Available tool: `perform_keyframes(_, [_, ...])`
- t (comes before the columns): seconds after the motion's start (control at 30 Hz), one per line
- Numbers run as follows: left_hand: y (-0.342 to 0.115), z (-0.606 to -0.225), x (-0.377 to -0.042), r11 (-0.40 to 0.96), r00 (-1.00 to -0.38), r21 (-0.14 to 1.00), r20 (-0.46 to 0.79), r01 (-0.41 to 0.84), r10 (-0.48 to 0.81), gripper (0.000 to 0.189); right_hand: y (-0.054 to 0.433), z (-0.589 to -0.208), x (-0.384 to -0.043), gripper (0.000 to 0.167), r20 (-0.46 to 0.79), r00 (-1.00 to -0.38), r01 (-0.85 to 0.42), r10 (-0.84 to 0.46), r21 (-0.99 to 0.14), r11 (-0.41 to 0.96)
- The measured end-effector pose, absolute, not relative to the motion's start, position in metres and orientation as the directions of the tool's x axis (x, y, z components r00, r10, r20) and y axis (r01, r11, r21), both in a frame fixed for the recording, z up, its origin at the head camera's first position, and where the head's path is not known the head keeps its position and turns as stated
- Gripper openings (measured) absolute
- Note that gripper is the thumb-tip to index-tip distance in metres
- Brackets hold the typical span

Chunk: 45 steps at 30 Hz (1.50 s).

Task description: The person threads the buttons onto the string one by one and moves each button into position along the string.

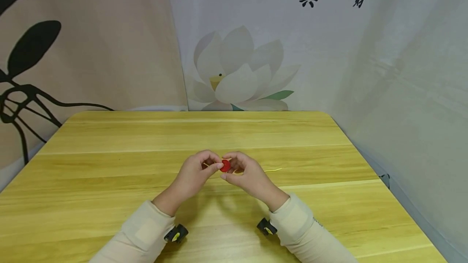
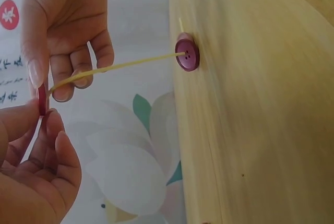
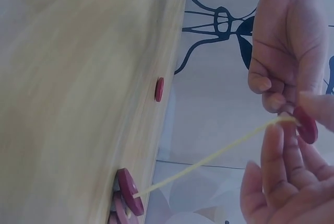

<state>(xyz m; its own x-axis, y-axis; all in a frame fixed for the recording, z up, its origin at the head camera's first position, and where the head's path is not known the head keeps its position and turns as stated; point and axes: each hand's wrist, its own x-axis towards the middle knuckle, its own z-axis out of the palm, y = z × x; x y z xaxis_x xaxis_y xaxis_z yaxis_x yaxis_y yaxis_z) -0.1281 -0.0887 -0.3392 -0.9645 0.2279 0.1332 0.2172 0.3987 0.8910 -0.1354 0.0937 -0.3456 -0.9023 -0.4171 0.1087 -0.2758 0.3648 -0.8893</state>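
Observation:
A red round button (image 1: 226, 166) is between my two hands above the table. My left hand (image 1: 196, 171) pinches it between thumb and fingers. From the other side, my right hand (image 1: 250, 173) meets the button's edge with thumb and curled index finger; part of that contact is hidden. Through the button runs a yellow cord (image 2: 122, 65), which slants down to a second red button (image 2: 189, 56) with several holes on the table. The right wrist view shows a threaded red button (image 3: 130, 192) with others behind it, and the right fingertips (image 3: 274, 130) close beside the cord.
A separate red button (image 3: 159, 89) stands out on the wooden table (image 1: 120, 173) in the right wrist view. The cord's tail (image 1: 273, 170) lies to the right of the hands. Behind the table hangs a printed cloth backdrop (image 1: 241, 64).

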Motion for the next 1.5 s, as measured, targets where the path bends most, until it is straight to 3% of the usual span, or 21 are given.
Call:
perform_keyframes(1.03, [-0.086,-0.3423,-0.1304,0.407,-0.948,0.872,0.171,0.273,0.269,0.004,0.0951,-0.3473,-0.1371,0.022,0.14,-0.889,-0.35,-0.435,-0.82,0.453])
perform_keyframes(1.5, [-0.0841,-0.3389,-0.1305,0.404,-0.957,0.88,0.157,0.248,0.245,0.003,0.0934,-0.3458,-0.1377,0.028,0.154,-0.885,-0.365,-0.44,-0.816,0.448])
